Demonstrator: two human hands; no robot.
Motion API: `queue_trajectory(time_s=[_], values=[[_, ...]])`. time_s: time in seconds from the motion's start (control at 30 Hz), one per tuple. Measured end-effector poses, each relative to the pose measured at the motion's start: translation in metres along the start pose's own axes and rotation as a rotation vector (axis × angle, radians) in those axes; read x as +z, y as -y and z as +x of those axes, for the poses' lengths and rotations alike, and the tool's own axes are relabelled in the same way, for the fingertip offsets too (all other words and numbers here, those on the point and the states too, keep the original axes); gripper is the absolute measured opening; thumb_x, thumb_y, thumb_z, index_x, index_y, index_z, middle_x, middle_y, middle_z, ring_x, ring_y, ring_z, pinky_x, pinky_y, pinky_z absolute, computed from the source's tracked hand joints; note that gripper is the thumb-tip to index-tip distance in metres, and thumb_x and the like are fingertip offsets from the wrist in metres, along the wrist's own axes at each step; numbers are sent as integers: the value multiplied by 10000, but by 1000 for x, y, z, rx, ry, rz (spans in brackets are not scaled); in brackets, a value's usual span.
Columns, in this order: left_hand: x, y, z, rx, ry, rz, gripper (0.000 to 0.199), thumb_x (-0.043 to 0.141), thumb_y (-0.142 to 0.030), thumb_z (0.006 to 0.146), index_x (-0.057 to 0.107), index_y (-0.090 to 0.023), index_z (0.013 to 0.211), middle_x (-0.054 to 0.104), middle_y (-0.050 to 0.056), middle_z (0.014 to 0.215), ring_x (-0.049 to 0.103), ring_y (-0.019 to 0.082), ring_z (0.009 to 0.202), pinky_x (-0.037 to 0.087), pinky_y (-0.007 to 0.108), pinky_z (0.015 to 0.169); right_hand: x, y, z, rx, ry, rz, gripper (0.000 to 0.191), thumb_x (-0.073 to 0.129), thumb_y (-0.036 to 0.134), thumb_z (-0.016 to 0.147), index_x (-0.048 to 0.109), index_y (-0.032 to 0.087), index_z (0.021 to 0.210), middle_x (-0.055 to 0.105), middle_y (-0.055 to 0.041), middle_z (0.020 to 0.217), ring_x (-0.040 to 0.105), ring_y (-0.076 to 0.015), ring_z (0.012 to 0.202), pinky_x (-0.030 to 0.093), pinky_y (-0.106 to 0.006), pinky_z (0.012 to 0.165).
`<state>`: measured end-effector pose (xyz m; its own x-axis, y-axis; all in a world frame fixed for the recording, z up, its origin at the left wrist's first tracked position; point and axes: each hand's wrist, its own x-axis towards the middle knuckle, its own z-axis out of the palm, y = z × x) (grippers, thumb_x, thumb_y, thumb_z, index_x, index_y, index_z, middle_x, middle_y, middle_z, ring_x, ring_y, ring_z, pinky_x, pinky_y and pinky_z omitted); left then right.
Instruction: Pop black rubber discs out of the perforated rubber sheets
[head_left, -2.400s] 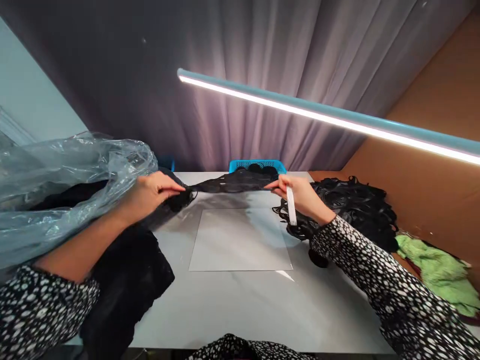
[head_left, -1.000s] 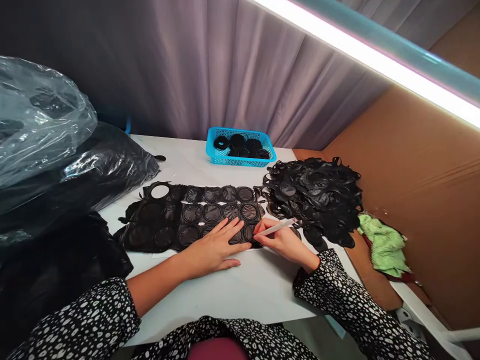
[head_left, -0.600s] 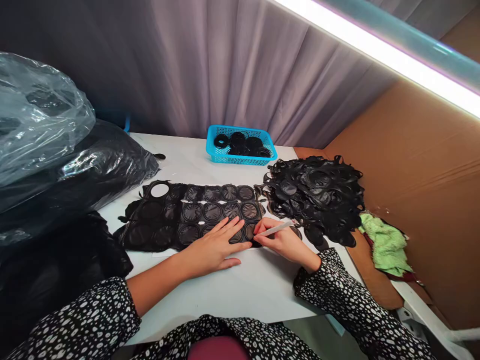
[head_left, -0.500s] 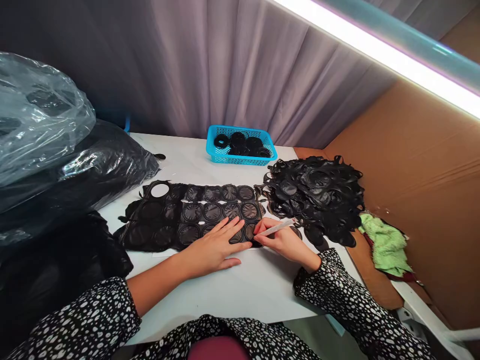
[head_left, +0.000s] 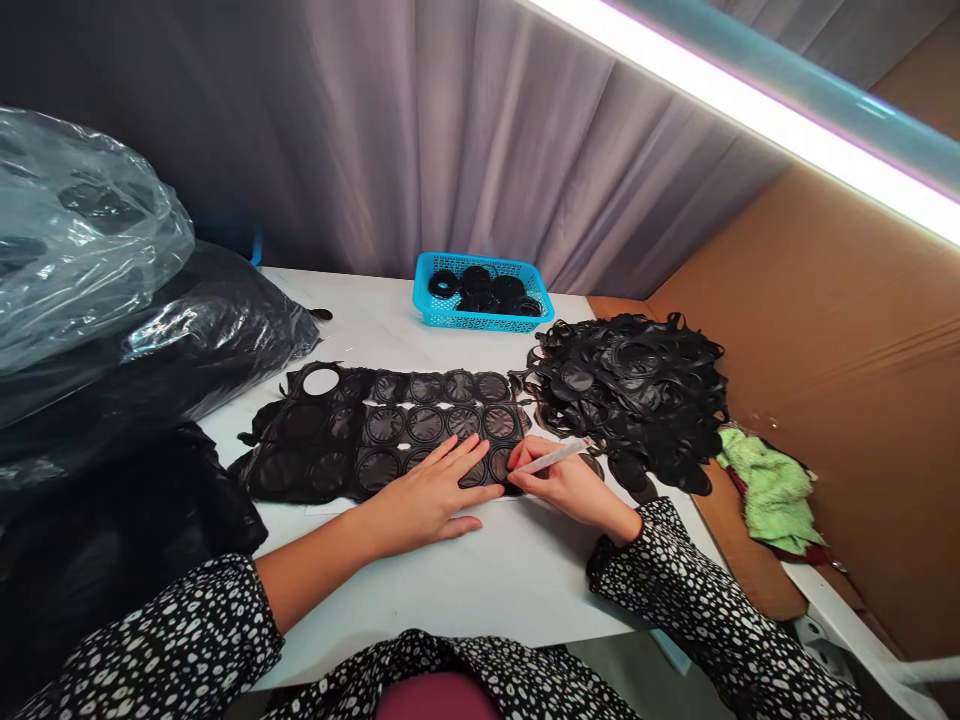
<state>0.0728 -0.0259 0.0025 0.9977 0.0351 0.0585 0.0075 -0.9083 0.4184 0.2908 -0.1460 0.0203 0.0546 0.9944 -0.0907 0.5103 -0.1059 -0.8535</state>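
A black sheet of moulded rubber rings (head_left: 386,424) lies flat on the white table, its round shapes set in rows. My left hand (head_left: 431,495) rests on the front edge of the sheet with fingers spread and palm down. Close beside its fingertips, my right hand (head_left: 559,482) pinches a slim whitish pen-like tool (head_left: 553,456). The tool's tip is hidden by my fingers at the sheet's front right ring. At the sheet's left end, a round hole shows white (head_left: 321,382).
A blue basket (head_left: 484,320) of black rings stands at the back. To the right is a heap of black rubber scraps (head_left: 630,390), with a green cloth (head_left: 772,490) beyond it. Plastic bags (head_left: 217,320) fill the left side. A bright tube lamp (head_left: 750,100) hangs overhead.
Both hands stay in nearly the same place on the sheet. Only a very slight shift of the whole view shows.
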Motion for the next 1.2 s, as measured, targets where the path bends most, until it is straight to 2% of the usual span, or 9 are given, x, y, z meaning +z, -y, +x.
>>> queue_trajectory(time_s=[0.27, 0.4, 0.47, 0.53, 0.63, 0.7, 0.87, 0.97, 1.2], values=[[-1, -1, 0, 4, -27, -14, 492, 630, -362, 923, 497, -344, 1397, 91, 37, 1633, 168, 337, 1477, 144, 505, 1196, 6, 2, -4, -91, -29, -88, 212, 586, 225, 879, 488, 212, 692, 616, -27, 850, 560, -166, 777, 443, -287, 698], [-1, -1, -1, -13, -40, -21, 494, 639, -379, 915, 502, -368, 1390, -6, 7, 1638, 95, 378, 1481, 167, 529, 1187, 23, 2, -16, -259, -17, -379, 95, 494, 177, 926, 561, 215, 870, 659, -96, 977, 587, -231, 893, 460, -357, 770], [-2, -1, -2, -22, -28, -25, 502, 641, -376, 913, 496, -375, 1394, -27, 1, 1637, 75, 392, 1479, 170, 544, 1182, 18, -2, -18, -319, -36, -549, 137, 465, 152, 923, 583, 202, 973, 673, -128, 1005, 594, -267, 936, 450, -393, 807], [-3, -1, -3, -28, -8, -30, 504, 642, -365, 913, 496, -372, 1395, -32, 7, 1636, 56, 399, 1478, 162, 555, 1179, -1, -9, -13, -266, -191, -666, 156, 448, 163, 925, 587, 186, 994, 681, -146, 984, 602, -284, 911, 442, -402, 791], [-7, -2, -3, -31, 23, -51, 496, 633, -391, 917, 500, -368, 1394, -27, 22, 1636, 17, 403, 1476, 162, 567, 1172, -40, -17, 4, -51, -587, -715, 147, 437, 214, 938, 580, 190, 911, 695, -146, 933, 607, -273, 798, 427, -383, 727], [-11, -3, 0, -34, 45, -69, 507, 617, -471, 913, 500, -365, 1395, 30, 40, 1636, 11, 406, 1474, 176, 577, 1164, -55, -16, 18, -1, -657, -608, 130, 467, 229, 926, 574, 208, 854, 713, -115, 924, 608, -241, 739, 426, -352, 696], [-10, 3, 17, -176, -34, 3, 600, 494, -563, 946, 473, -196, 1419, 309, 161, 1561, 195, 329, 1471, 209, 495, 1178, -37, -4, 45, -101, -295, -223, 128, 531, 256, 888, 578, 217, 775, 726, -58, 888, 630, -205, 772, 456, -317, 707], [-3, 14, 22, -187, -106, 71, 551, 495, -547, 953, 500, -207, 1386, 323, 143, 1559, 241, 305, 1462, 208, 486, 1176, -21, -5, 54, -87, -141, -71, 159, 553, 266, 865, 556, 206, 717, 711, -62, 893, 627, -199, 814, 467, -325, 743], [5, 22, 20, -172, -96, 124, 540, 545, -506, 945, 471, -244, 1411, 283, 132, 1579, 213, 309, 1469, 209, 486, 1174, -14, -17, 57, -14, -41, 55, 217, 613, 299, 818, 495, 197, 668, 668, -49, 957, 595, -181, 867, 442, -314, 774]])
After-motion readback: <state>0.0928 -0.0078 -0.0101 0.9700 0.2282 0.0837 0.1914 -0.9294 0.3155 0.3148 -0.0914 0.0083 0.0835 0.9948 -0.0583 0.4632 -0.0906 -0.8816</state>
